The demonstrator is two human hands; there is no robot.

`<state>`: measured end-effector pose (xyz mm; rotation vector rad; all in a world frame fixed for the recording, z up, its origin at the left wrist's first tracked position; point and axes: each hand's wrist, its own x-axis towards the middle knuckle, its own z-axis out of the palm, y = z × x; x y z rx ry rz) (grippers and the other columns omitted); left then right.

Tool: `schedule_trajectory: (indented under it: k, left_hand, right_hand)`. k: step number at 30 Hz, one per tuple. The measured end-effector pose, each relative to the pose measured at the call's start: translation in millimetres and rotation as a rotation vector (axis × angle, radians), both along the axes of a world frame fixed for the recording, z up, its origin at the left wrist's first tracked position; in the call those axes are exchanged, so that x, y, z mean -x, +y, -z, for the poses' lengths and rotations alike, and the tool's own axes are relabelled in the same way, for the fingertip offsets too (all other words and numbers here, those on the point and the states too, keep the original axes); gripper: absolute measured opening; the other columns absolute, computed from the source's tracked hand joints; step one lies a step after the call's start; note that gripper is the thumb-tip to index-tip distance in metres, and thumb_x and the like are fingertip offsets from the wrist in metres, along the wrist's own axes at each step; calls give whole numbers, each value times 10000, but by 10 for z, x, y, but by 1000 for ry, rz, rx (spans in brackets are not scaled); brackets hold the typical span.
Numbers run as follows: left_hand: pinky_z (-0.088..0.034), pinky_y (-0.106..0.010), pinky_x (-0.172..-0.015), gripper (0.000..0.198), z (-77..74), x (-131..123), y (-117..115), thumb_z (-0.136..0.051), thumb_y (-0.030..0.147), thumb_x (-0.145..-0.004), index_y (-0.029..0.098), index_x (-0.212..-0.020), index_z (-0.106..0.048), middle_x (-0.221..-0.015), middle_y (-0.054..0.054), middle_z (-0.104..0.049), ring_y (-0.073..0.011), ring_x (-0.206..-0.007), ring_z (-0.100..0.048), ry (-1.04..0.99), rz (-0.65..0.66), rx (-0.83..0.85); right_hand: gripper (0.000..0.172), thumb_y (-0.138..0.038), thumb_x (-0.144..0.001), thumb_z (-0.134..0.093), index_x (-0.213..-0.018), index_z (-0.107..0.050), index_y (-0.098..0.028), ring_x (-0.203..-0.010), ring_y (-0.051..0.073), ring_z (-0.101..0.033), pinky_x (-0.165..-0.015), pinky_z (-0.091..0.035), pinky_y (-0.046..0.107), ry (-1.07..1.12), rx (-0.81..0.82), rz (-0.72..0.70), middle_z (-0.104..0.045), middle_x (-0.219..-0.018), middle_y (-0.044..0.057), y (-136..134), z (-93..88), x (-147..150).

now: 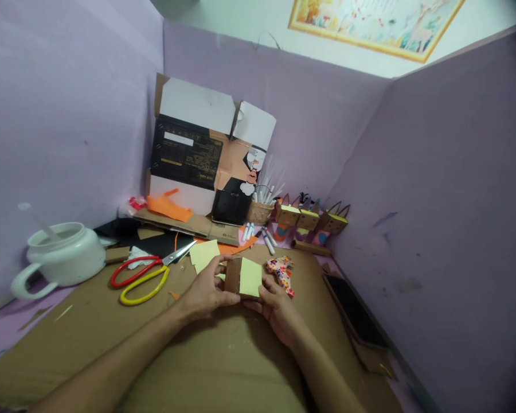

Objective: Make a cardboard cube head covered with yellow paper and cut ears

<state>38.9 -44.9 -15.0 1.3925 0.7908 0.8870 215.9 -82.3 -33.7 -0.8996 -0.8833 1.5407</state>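
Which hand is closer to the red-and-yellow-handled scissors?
Left. The left hand is just right of the scissors, gripping the small box's near side; the right hand is beyond it, on the box's opposite side.

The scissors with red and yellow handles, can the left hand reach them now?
Probably yes: the scissors lie near the left hand, and nothing tall seems to stand between. But that hand is holding the small box, so it would likely need to let go first; the right hand holds it too.

Bare forearms (126, 354); slim bare fingers (229, 298)
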Motion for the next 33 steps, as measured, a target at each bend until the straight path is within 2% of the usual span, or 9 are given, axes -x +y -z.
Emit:
schedule_trajectory:
  k: [4,10,13,16,18,24,29,31,33]
  left_hand:
    - [-479,-344,-748,761,-4,6,-4,-730,218,-558,226,-1191,-309,-1196,-116,-454,-224,-932,-591,22,45,-21]
    - [-449,-348,-826,822,6,42,5,-721,207,-590,240,-1261,-248,-1242,-127,-453,-237,-1051,-538,4,108,-22]
    - [-453,-327,-805,801,-20,67,3,-704,291,-640,229,-1295,-248,-1222,-119,-490,-223,-1008,-553,-10,150,-25]
    - [-467,-267,-645,656,-70,72,-4,-572,453,-743,210,-1287,-298,-1030,-82,-577,-196,-866,-576,12,78,64]
    - [-456,-246,-586,620,-99,68,-7,-533,494,-755,213,-1269,-330,-924,-55,-586,-192,-823,-574,24,17,143]
    - [-444,-253,-636,661,-55,56,36,-666,395,-667,178,-1218,-373,-886,-45,-606,-190,-812,-589,-44,35,225]
    - [-441,-253,-594,676,22,36,78,-691,382,-639,156,-1200,-389,-812,-39,-596,-187,-746,-592,-54,-36,240]
    - [-442,-242,-577,667,26,34,87,-693,380,-639,159,-1196,-400,-815,-37,-588,-178,-738,-585,-57,-70,243]
    - [-443,-231,-549,646,19,39,97,-684,381,-656,172,-1199,-404,-829,-35,-578,-162,-717,-572,-45,-121,248]
  right_hand:
    - [342,-296,-683,-688,-998,-596,-198,-981,236,-606,-816,-490,386,-1,-33,2,-648,-1067,74,8,26,-5]
    - [343,-296,-670,-694,-992,-608,-213,-967,241,-609,-832,-482,391,-19,-79,40,-643,-1074,67,20,39,-13]
    - [354,-302,-664,-696,-992,-604,-209,-952,243,-613,-822,-485,386,-27,-78,62,-648,-1063,68,24,39,-18]
    - [360,-300,-689,-685,-1024,-595,-204,-966,240,-605,-829,-480,381,-54,-101,49,-637,-1088,71,16,46,-29]
    - [379,-289,-694,-691,-1048,-586,-201,-974,238,-601,-850,-466,380,-83,-129,35,-634,-1096,73,7,56,-39]
    - [422,-311,-652,-736,-1023,-583,-181,-955,249,-604,-814,-472,372,-171,-94,77,-642,-1062,93,6,63,-54]
    - [425,-332,-637,-744,-1004,-592,-181,-939,234,-605,-772,-489,346,-206,-76,73,-638,-1060,88,13,62,-30]
    - [411,-355,-634,-742,-982,-600,-189,-912,223,-608,-728,-502,331,-215,-80,134,-644,-1032,80,13,50,-29]
    - [394,-372,-627,-740,-954,-607,-197,-876,209,-610,-690,-509,313,-241,-126,275,-649,-990,68,15,9,-57]
